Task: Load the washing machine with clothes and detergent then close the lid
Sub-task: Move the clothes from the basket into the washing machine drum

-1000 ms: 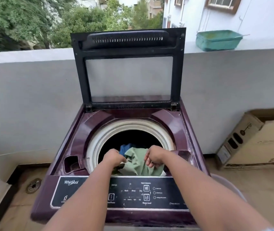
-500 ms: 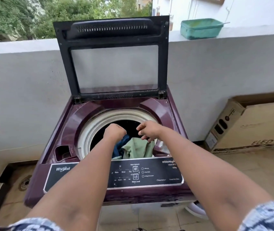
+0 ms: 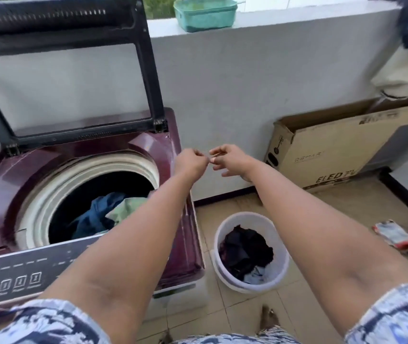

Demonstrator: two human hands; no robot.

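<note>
Balcony floor tiles lie open between washing machine [image 3: 173,184] and cardboard box [image 3: 334,147]. Lid [image 3: 61,70] stands raised at 10 o'clock; clothes [image 3: 103,214] sit in the drum. Left hand [image 3: 190,162] and right hand [image 3: 227,160] meet fingertips mid-air, loosely curled, holding nothing visible, above the white bucket [image 3: 280,234] at 5 o'clock.

Glossy maroon plastic washing machine [image 3: 148,150]; matt cardboard box [image 3: 334,155].

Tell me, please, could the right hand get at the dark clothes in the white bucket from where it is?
Probably yes. The right hand is empty and raised above the white bucket, whose top is open; the dark clothes lie uncovered, nothing between.
</note>
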